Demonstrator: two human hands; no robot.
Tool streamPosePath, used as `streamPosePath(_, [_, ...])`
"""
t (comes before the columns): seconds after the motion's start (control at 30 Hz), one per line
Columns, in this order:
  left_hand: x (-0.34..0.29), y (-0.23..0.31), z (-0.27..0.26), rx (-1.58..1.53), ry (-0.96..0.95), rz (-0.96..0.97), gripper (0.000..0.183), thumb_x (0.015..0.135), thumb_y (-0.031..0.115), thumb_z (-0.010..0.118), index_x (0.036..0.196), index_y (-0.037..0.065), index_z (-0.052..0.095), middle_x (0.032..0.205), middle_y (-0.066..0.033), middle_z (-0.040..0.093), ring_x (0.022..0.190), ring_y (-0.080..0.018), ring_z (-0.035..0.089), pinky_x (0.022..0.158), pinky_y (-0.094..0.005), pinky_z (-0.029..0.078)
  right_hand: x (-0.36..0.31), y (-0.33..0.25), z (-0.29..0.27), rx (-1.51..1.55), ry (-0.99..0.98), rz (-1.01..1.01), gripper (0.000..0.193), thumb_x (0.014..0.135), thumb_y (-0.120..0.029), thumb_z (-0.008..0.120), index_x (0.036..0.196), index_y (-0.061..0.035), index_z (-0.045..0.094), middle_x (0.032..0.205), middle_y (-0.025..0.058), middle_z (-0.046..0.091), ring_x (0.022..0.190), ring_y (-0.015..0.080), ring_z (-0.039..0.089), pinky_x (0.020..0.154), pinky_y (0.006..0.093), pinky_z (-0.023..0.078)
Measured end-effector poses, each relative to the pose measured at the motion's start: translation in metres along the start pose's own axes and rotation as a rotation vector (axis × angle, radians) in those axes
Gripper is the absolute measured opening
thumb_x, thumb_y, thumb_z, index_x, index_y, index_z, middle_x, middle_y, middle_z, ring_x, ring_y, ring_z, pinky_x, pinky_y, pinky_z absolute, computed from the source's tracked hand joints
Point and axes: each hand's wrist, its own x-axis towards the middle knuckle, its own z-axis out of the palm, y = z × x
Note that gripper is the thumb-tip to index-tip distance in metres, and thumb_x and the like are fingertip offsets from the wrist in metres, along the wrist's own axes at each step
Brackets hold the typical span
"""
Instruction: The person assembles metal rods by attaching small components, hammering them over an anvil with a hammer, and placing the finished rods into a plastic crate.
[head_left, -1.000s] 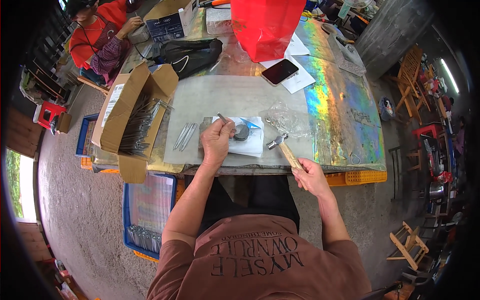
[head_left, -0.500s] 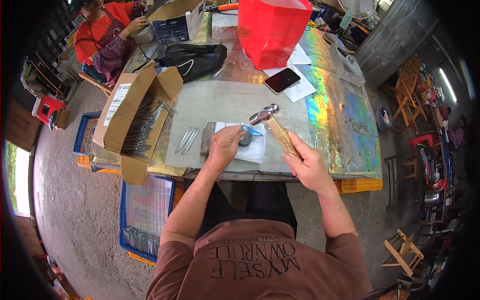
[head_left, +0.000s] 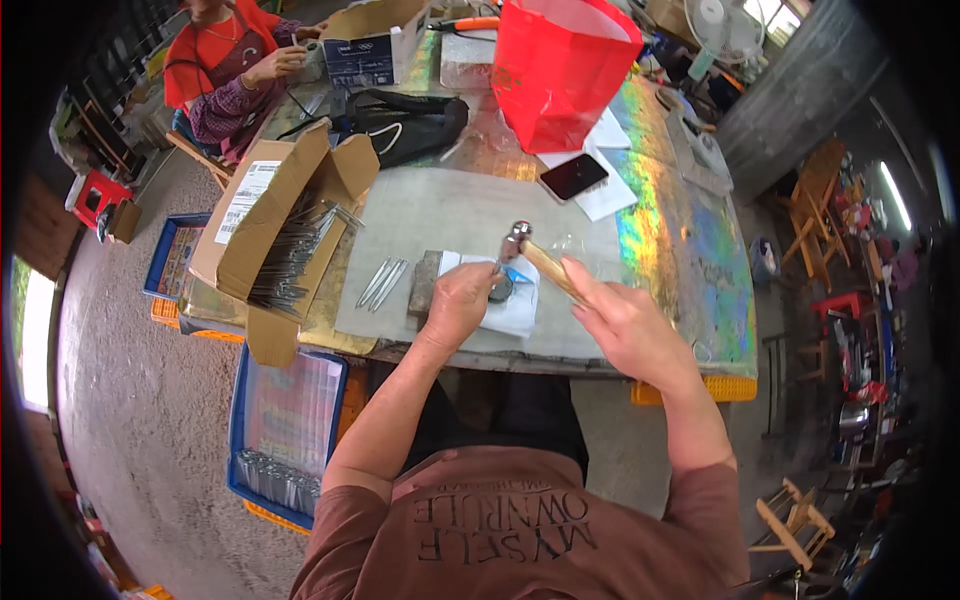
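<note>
My right hand [head_left: 632,322] is wrapped round the wooden handle of a ball-peen hammer [head_left: 550,267]. Its metal head is over a dark round metal block [head_left: 501,291], close to the fingertips of my left hand [head_left: 462,303]. Those fingers are pinched together at the block's left edge; what they hold is too small to make out. Under the block lies white paper [head_left: 517,318] with a blue mark, and a grey-brown brick-like slab [head_left: 424,283] is partly hidden by my left hand. Several slender pointed metal rods [head_left: 381,284] lie to the left.
An open cardboard box [head_left: 240,210] full of thin metal rods stands at left. Farther back are a black bag [head_left: 405,125], a red bag [head_left: 560,75] and a phone [head_left: 573,177]. A blue tray [head_left: 235,420] sits below the table. Another person [head_left: 235,80] works at far left.
The hammer head has come down and toward my left fingertips, and its handle tilts flatter. My left hand keeps its pinch by the block. The whole view has shifted slightly.
</note>
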Motion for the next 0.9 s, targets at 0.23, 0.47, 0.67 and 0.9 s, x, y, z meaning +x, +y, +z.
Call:
streamPosePath(0.23, [-0.003,0.002,-0.007,0.040,-0.030,-0.001,0.008,0.073,0.002,0.060,0.072,0.000,0.052,0.063,-0.0145,0.049,0.054,-0.0265,0.047,0.050,-0.0321,0.038,-0.010,-0.026,-0.030,0.194,0.519,-0.133,0.050,0.076,-0.001,0.056,0.123,-0.0015,0.041,0.082,0.0203,0.059,0.064,0.0293,0.058,0.061,0.0360,0.047])
streamPosePath(0.47, [-0.003,0.002,-0.002,0.027,-0.003,0.024,0.007,0.073,0.001,0.059,0.073,-0.001,0.052,0.062,-0.0142,0.048,0.054,-0.0273,0.047,0.050,-0.0320,0.038,-0.008,0.006,0.012,0.164,0.090,-0.043,0.049,0.079,-0.006,0.054,0.125,-0.0035,0.037,0.075,0.0180,0.058,0.063,0.0335,0.055,0.056,0.0340,0.045])
streamPosePath(0.67, [-0.004,-0.001,-0.003,0.034,-0.030,-0.005,0.005,0.074,0.001,0.058,0.077,0.000,0.054,0.064,-0.0135,0.051,0.055,-0.0254,0.049,0.052,-0.0296,0.040,-0.039,0.027,0.019,0.523,0.042,0.257,0.050,0.080,-0.003,0.051,0.127,-0.0052,0.036,0.064,0.0084,0.051,0.047,0.0159,0.051,0.045,0.0267,0.040])
streamPosePath(0.9, [-0.006,0.006,-0.011,-0.080,0.009,-0.254,0.006,0.077,0.005,0.056,0.078,0.000,0.053,0.066,-0.0132,0.053,0.058,-0.0256,0.051,0.054,-0.0314,0.041,-0.073,0.085,0.072,1.002,-0.119,0.699,0.046,0.082,-0.006,0.048,0.127,-0.0098,0.039,0.058,-0.0026,0.044,0.041,0.0051,0.041,0.035,0.0191,0.032])
